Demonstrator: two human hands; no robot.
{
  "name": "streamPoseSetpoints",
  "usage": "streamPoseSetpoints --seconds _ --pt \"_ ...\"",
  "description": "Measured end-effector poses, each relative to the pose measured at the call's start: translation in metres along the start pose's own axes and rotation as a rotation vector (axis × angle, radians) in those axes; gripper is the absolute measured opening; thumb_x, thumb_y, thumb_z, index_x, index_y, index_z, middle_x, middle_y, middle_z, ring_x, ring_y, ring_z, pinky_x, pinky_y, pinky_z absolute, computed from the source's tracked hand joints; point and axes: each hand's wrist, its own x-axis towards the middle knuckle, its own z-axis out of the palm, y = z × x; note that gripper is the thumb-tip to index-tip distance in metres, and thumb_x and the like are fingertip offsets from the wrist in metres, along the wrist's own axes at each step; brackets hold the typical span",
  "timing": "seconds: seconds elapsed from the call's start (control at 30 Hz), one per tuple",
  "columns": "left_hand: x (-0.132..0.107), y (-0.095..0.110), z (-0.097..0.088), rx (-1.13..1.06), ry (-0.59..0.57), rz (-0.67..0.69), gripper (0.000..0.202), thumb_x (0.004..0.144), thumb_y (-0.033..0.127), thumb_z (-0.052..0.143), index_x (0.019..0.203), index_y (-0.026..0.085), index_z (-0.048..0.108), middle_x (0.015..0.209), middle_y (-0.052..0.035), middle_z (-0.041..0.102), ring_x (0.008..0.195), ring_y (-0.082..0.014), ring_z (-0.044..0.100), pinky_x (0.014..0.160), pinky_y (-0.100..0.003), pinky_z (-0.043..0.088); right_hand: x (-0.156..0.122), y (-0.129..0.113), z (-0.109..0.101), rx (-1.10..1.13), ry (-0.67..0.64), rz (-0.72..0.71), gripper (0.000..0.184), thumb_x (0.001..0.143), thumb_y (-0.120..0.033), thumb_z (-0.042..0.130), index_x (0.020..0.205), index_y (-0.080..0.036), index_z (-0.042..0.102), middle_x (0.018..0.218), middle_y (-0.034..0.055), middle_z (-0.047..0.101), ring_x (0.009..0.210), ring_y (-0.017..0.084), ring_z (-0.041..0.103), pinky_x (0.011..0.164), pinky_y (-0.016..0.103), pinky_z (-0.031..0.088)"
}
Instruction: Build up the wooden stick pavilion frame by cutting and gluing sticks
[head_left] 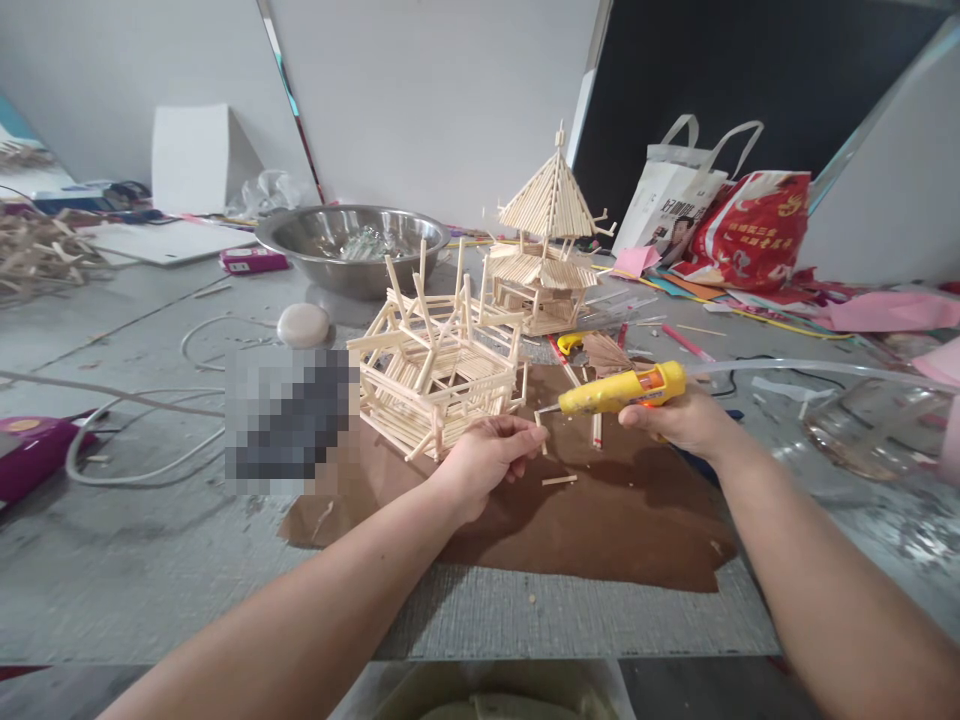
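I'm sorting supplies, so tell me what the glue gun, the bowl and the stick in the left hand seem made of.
Glue gun: probably plastic, smooth-looking, yellow and orange. Bowl: likely stainless steel, bare grey with glossy reflections. Stick in the left hand: apparently unpainted wood, pale and matt.

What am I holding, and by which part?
Left hand: a small wooden stick, near its middle. Right hand: a yellow glue gun, by its handle.

My bare forearms (330,590) slanted inward over the near edge of the bench (585,625), left hand (491,450) pinching low, right hand (679,425) curled in a grip.
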Motion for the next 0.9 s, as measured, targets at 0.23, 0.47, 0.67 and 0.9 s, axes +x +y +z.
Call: streamPoseSetpoints --seconds 0.23,0.47,0.67,0.9 --pt "-0.0009 0.0009 0.0009 0.008 0.006 0.001 0.021 0.062 0.031 0.066 0.06 0.013 0.056 0.051 0.0044 0.051 0.038 -0.0035 0.039 0.039 -0.019 0.025 -0.0009 -0.001 0.0006 -0.013 0.012 0.008 0.027 0.058 -0.042 0.068 0.07 -0.019 0.062 0.054 -0.0022 0.05 0.05 0.013 0.047 0.046 0.026 0.039" --pt "-0.0013 0.0003 0.0014 0.026 0.003 0.007 0.02 0.063 0.032 0.066 0.06 0.014 0.057 0.051 0.0044 0.051 0.038 -0.0033 0.038 0.038 -0.018 0.025 0.0004 -0.0028 0.0017 -0.002 0.007 -0.013 0.027 0.057 -0.042 0.068 0.071 -0.019 0.062 0.056 -0.0019 0.052 0.051 0.013 0.049 0.046 0.025 0.04" --pt "-0.0027 0.0009 0.0022 0.068 0.006 0.022 0.021 0.062 0.035 0.065 0.062 0.015 0.057 0.052 0.0046 0.05 0.039 -0.0037 0.038 0.038 -0.018 0.025 0.0 -0.0028 0.001 -0.002 0.002 0.027 0.028 0.056 -0.042 0.069 0.07 -0.02 0.061 0.052 -0.0029 0.049 0.046 0.011 0.045 0.041 0.023 0.036" --pt "-0.0047 0.001 0.0035 0.256 0.033 0.085 0.018 0.066 0.034 0.06 0.064 0.016 0.059 0.048 0.0061 0.046 0.041 -0.0056 0.037 0.04 -0.019 0.026 -0.0012 -0.0079 -0.0004 0.053 -0.051 0.066 0.029 0.056 -0.045 0.068 0.066 -0.019 0.059 0.045 -0.0048 0.043 0.038 0.008 0.037 0.034 0.021 0.03"
